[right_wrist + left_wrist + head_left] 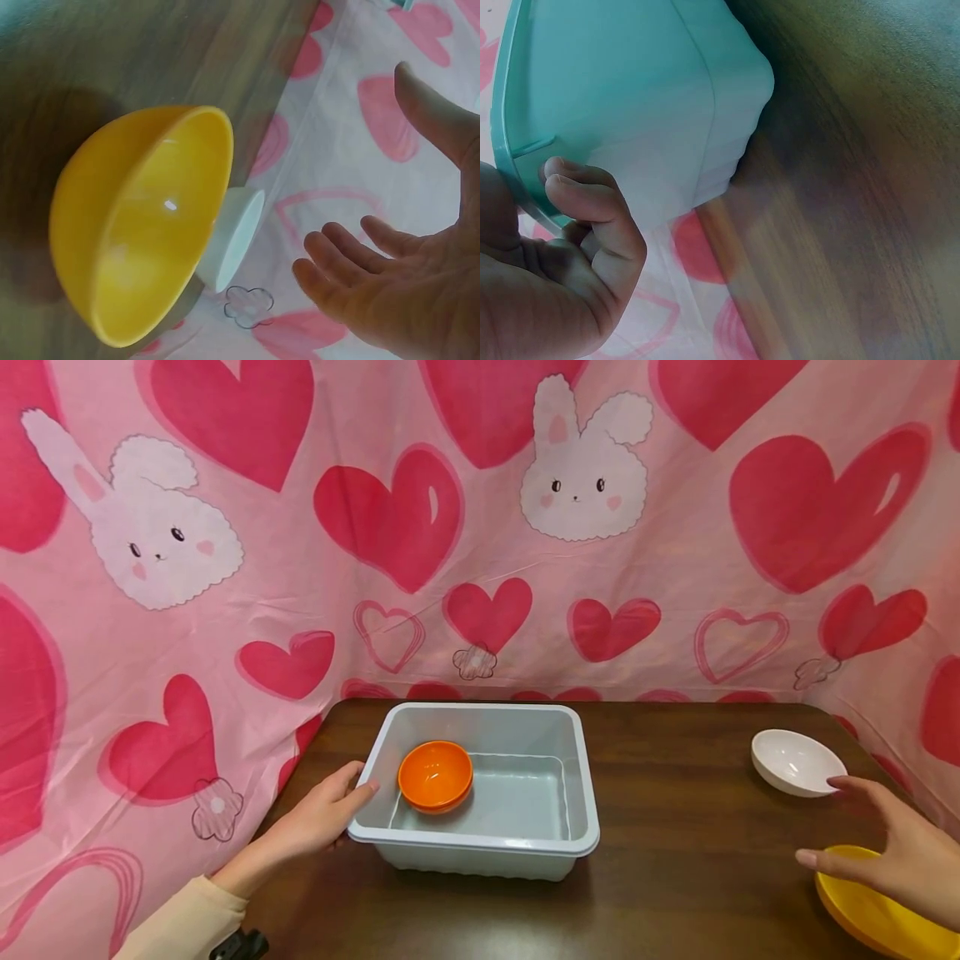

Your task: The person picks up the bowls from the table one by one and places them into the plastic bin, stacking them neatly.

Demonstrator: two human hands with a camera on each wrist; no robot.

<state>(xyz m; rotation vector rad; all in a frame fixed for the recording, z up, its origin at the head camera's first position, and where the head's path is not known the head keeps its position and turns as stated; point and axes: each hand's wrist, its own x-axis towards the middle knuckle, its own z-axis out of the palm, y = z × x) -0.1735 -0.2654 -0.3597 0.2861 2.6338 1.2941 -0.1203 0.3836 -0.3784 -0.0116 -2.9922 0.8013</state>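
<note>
A light grey plastic basin stands on the table, with an orange bowl inside it at the left. My left hand grips the basin's left rim; in the left wrist view its fingers curl under the rim from outside. On the right, my right hand hovers over a yellow bowl, thumb and fingers spread and holding nothing. A white bowl lies just beyond that hand's fingertips. In the right wrist view the yellow bowl partly hides the white one.
The dark brown wooden table extends between the basin and the two bowls at the right. Pink cloth printed with hearts and rabbits hangs behind the table and along its sides.
</note>
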